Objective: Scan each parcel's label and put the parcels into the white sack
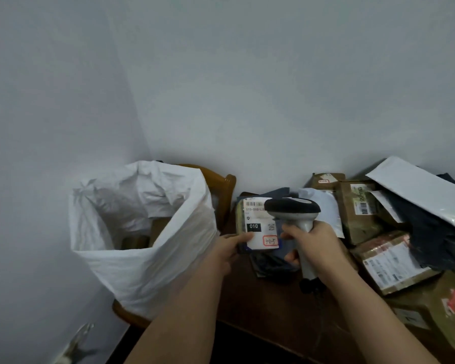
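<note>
- Left hand (230, 248): fingers curl round the labelled parcel (258, 224), held just right of the white sack (142, 232).
- Right hand (317, 245): fingers wrap the scanner (293, 214) handle.
- Risk: the scanner head overlaps the label; the barcode may misread.

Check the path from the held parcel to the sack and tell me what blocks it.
Nothing visible does. The left hand holds the parcel just right of the sack, whose mouth gapes open toward it.

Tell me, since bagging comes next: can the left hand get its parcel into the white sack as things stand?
Probably yes. The left hand holds the parcel right beside the white sack, whose mouth gapes open with nothing between.
</note>
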